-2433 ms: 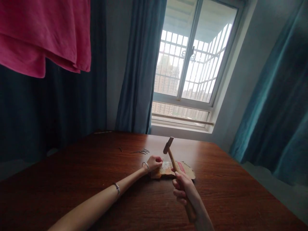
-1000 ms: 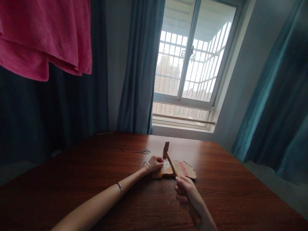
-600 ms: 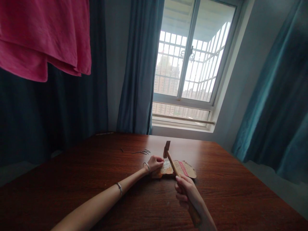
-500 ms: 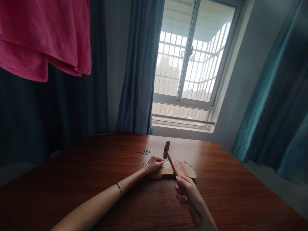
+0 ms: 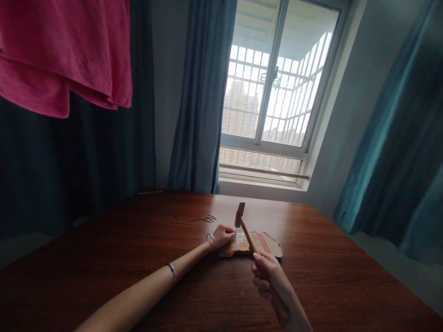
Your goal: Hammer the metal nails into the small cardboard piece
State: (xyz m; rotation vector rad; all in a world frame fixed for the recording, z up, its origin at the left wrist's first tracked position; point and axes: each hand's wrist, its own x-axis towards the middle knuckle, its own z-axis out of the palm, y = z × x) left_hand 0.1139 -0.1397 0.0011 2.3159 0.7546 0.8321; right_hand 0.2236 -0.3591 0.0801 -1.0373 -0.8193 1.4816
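Note:
My right hand (image 5: 269, 272) is closed round the wooden handle of a hammer (image 5: 249, 239). The hammer's head stands just above the fingertips of my left hand (image 5: 224, 235). Those fingers are pinched on a thin upright nail (image 5: 236, 232), which is small in the view. Beneath them lies a torn piece of cardboard (image 5: 275, 246) with a speckled print and a pink-red band. My left hand covers part of its left end. Beyond the left hand, several loose nails (image 5: 208, 218) lie in a small group, and one short nail (image 5: 176, 215) lies apart to their left.
Everything rests on a dark red-brown wooden table (image 5: 194, 295). A barred window (image 5: 266, 115) is behind it, with blue curtains (image 5: 200, 101) on either side. A pink cloth (image 5: 65, 55) hangs at the upper left.
Almost nothing differs. The hammer and both hands keep nearly the same place, with the hammer's head still over the left fingertips.

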